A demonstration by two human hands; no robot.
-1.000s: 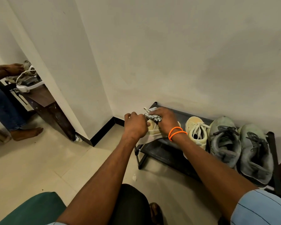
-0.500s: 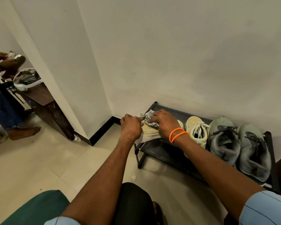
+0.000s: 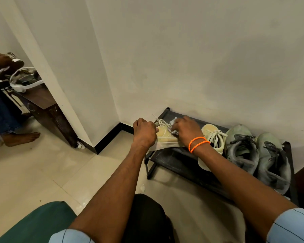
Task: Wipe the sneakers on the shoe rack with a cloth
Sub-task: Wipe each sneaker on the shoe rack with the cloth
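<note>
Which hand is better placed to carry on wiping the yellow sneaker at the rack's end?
Right. The right hand holds the cloth against the yellow sneaker; the left hand grips the shoe's near side, steadying it.

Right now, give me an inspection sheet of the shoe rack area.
Surface: black shoe rack against the wall, on a pale tiled floor.
Job's things: yellow sneaker at the rack's left end, its mate beside it, two grey sneakers to the right; cloth on the left yellow sneaker.
Clutter: small white scrap on the floor.
Hands: left hand grips the sneaker; right hand holds the cloth.
Cables: nothing seen.
Surroundings: another person's bare foot beside a dark wooden table.
</note>
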